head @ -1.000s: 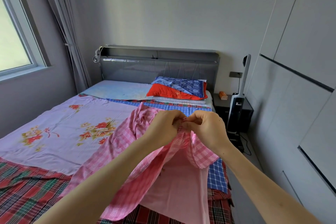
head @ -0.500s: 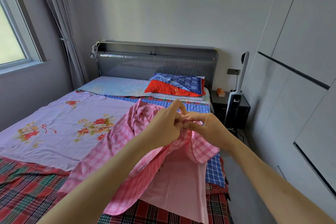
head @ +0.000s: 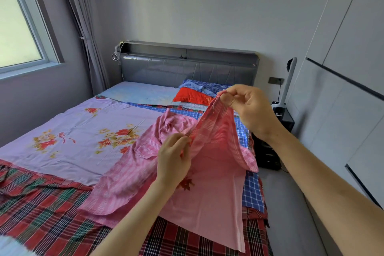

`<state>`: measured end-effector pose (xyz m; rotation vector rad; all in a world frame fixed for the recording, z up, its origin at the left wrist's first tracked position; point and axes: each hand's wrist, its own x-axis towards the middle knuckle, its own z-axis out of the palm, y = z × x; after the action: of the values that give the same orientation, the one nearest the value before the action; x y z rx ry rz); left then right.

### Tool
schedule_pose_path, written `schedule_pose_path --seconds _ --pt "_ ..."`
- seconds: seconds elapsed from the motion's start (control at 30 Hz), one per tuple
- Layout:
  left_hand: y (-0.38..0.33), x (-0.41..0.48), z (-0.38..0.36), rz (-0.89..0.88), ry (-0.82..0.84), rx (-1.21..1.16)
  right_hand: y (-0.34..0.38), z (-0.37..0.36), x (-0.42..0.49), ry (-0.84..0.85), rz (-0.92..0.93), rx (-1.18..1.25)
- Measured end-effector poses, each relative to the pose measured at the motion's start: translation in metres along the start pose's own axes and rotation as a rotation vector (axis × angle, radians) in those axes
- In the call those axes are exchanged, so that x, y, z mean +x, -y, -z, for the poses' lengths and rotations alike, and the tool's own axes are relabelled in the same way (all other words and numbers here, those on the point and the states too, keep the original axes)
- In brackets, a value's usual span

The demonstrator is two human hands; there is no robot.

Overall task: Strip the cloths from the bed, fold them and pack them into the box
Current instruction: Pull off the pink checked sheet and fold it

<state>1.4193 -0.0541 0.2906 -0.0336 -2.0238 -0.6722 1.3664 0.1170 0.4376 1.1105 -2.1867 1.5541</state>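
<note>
A pink checked cloth (head: 128, 172) lies rumpled across the right half of the bed, over a plain pink cloth (head: 214, 199). My right hand (head: 247, 108) pinches one corner of the checked cloth and holds it up high. My left hand (head: 173, 158) grips the same edge lower down, so the hem is stretched between them. Under these lie a lilac floral sheet (head: 83, 137), a red and green plaid cloth (head: 41, 212) at the near end and a blue checked cloth (head: 252, 191) at the right edge. No box is in view.
Red and blue pillows (head: 197, 93) are stacked by the grey headboard (head: 187, 68). A dark nightstand (head: 284, 118) with a white upright device (head: 288, 81) stands right of the bed. White wardrobe doors (head: 342, 89) line the right wall, with a narrow floor strip between. A window (head: 18, 23) and curtain are on the left.
My hands were pinched together on the cloth's edge. Now the right hand has risen up and to the right with a corner, and the left has slid down along the hem.
</note>
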Motion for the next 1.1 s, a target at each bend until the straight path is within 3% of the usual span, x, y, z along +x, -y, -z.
schedule_pose_path --seconds 0.1,0.33,0.53,0.7,0.9,0.97,1.1 --pt "-0.008 -0.002 -0.001 -0.008 -0.044 -0.009 0.016 0.001 0.013 -0.068 0.021 0.054" --pt "0.021 0.004 -0.004 0.023 -0.112 0.343 0.032 0.020 0.031 -0.192 0.090 0.061" --pt "0.006 0.021 -0.002 -0.233 -0.099 0.481 0.039 0.018 0.029 -0.218 0.102 0.046" --pt "-0.008 0.061 0.010 -0.368 -0.162 0.385 0.040 0.009 0.029 -0.203 0.090 -0.065" --pt "0.021 0.032 0.021 -0.326 -0.109 0.335 0.038 0.016 0.020 -0.212 0.076 -0.084" --pt "0.018 0.024 0.021 -0.267 -0.061 0.255 0.036 0.017 0.015 -0.204 0.067 -0.096" --pt "0.002 0.023 0.034 -0.015 0.146 -0.125 0.026 0.034 -0.002 -0.280 -0.061 0.017"
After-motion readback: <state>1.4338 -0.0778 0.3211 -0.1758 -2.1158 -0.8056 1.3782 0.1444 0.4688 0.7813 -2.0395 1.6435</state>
